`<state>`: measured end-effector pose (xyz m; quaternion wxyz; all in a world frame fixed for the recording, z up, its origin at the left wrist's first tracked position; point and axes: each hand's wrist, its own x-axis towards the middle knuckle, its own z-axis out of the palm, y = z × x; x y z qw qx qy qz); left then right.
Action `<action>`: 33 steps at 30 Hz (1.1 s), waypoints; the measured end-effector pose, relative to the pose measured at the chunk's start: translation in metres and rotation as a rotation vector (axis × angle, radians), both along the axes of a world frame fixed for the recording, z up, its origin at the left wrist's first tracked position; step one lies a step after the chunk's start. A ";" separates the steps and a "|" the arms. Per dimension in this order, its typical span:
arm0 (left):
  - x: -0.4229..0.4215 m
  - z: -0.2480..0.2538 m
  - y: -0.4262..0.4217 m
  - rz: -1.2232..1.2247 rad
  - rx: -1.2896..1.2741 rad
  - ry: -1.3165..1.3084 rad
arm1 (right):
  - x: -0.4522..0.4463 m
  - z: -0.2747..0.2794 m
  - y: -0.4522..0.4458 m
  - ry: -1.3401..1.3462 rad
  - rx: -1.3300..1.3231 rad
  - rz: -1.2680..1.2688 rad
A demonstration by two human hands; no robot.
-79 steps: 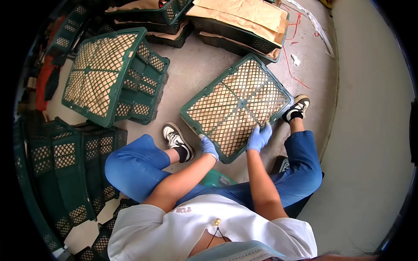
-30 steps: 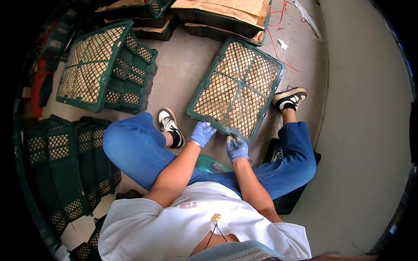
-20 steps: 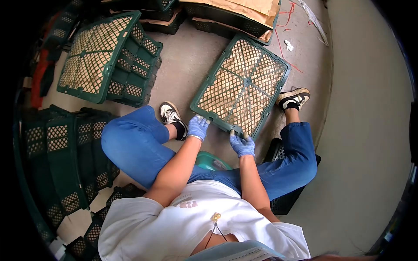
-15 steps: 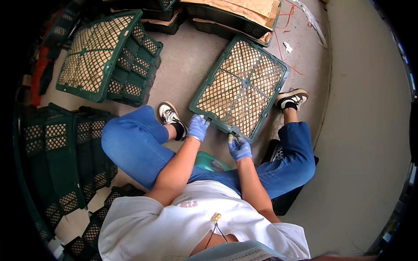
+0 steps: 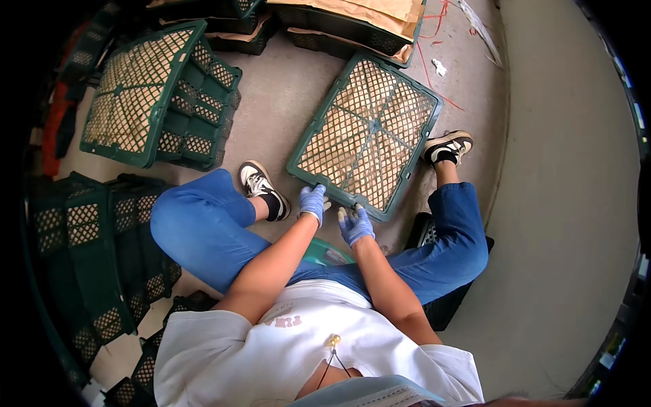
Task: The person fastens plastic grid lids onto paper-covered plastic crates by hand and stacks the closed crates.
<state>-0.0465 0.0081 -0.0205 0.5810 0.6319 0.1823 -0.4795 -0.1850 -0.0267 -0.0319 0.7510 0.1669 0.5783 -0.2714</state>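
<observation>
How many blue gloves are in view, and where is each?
2: one on the left hand, the other on the right hand, both at the near edge of the green crate ahead. No others show.

Just above the frame's centre: crate [image 5: 373, 125], left hand [image 5: 314, 203] and right hand [image 5: 355, 226] side by side at its lower edge. Left of the hands: left shoe [image 5: 263, 190]; just beside the crate's right edge: right shoe [image 5: 447, 146]. Behind the crate, along the top: trays [image 5: 339, 27] with paper [image 5: 359, 8] on them. Upper left: stack [image 5: 166, 98]; below it, baskets [image 5: 102, 234]. Far right: wall [image 5: 569, 203]; between wall and trays, on the floor [image 5: 278, 102]: string [image 5: 447, 99], scrap [image 5: 439, 67].
</observation>
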 end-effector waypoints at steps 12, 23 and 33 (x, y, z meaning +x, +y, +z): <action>0.026 -0.017 -0.010 -0.018 0.121 0.126 | 0.023 -0.023 -0.034 0.155 0.170 0.196; 0.025 -0.024 -0.019 -0.055 0.184 -0.100 | 0.030 -0.024 -0.014 0.271 -0.165 0.029; 0.029 -0.052 0.002 -0.016 -0.004 -0.104 | 0.023 -0.034 -0.004 0.254 -0.249 -0.025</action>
